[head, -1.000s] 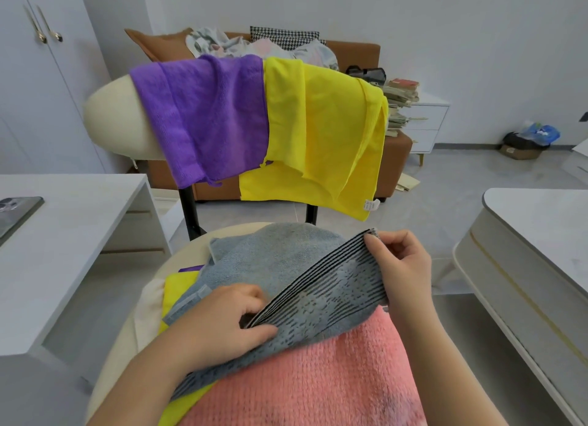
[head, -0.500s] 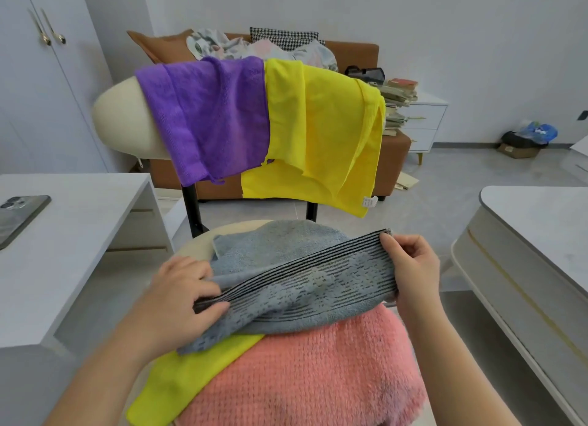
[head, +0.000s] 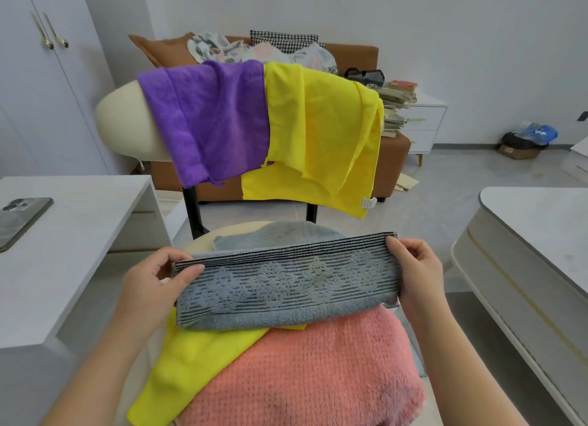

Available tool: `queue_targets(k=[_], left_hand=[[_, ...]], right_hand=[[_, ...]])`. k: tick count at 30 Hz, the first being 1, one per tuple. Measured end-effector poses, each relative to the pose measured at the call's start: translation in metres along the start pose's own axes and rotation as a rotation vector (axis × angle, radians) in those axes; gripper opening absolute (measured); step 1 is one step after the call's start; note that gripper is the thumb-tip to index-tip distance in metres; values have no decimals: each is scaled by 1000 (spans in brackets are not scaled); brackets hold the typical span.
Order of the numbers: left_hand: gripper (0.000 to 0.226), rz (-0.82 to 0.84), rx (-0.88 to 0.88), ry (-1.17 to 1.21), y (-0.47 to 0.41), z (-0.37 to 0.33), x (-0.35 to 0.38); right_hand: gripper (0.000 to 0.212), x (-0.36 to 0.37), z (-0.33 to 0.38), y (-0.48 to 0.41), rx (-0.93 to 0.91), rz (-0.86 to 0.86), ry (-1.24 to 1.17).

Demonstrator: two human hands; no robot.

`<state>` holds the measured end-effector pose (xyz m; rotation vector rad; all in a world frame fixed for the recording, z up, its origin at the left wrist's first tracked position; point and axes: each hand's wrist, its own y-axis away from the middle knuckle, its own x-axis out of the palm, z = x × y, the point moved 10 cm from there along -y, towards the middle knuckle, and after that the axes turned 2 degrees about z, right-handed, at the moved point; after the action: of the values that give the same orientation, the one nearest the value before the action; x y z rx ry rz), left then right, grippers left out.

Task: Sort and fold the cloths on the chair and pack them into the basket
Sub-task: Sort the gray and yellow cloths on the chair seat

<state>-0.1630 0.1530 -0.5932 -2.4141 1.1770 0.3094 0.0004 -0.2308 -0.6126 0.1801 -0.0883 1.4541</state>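
Bare forearms [head: 105,346], L hand [head: 152,282] & R hand [head: 416,273], short nails.

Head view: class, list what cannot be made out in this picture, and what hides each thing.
Basket: nowhere in the head view.
Yellow cloth on the seat: mostly under the grey towel and pink towel.
Pink towel: cut off by the bottom edge.
Tag on the hanging yellow cloth: too small to read.

A single wide head view looks forward and down, close above the seat of the chair [head: 122,123], facing its backrest and the sofa [head: 393,158] beyond.
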Motion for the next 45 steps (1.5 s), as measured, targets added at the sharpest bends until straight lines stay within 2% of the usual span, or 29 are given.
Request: queue_targets(k=[4,9,15,18,21,22,24,25,26,27,30,31,33,36,38,41,45], left_hand=[[17,-15,-27,39,-1,1,-1],[14,-34,-20,73,1,-1,-3],[10,-48,-35,105,2,-1,-1],[10,-45,-32,91,2,-2,0],[10,-34,-42,72,0,0,2],[10,-18,-43,58,-1,1,3],[9,15,-47,22,-3,5,3],[9,26,-49,9,-4,7,4],[9,35,-51,0,-4,8,3],[11,42,-48,-3,-4,8,3],[17,51,-18,-10,-3,5,2],[18,44,-6,-19,-3,3,0],[21,13,25,-16,-3,-2,-4],[21,-23,53,-63,-4,-6,-10],[22,-19,44,-129,-4,-5,-13],[28,42,39,-223,-4,-15,-17],[39,177,207,-437,-8,-64,-25]], right_hand=[[13,0,3,-1,-25,21,-14],[23,0,7,-2,-65,53,-29],[32,7,-3,-8,13,174,-114],[28,9,-7,-12,34,198,-126],[13,13,-6,-12,34,228,-174],[24,14,-6,-14,27,243,-184],[67,15,-5,-14,16,276,-154],[76,15,-4,-14,4,271,-127],[76,14,-3,-13,-15,277,-92],[68,16,-2,-11,-19,286,-57],[17,17,1,-8,-29,294,-38],[12,16,2,-8,-29,295,-45],[19,15,7,-9,-75,311,-13],[8,12,12,-11,-192,299,198],[14,11,11,-10,-227,305,301],[14,11,16,-7,-220,370,404],[23,18,52,4,-287,484,603]])
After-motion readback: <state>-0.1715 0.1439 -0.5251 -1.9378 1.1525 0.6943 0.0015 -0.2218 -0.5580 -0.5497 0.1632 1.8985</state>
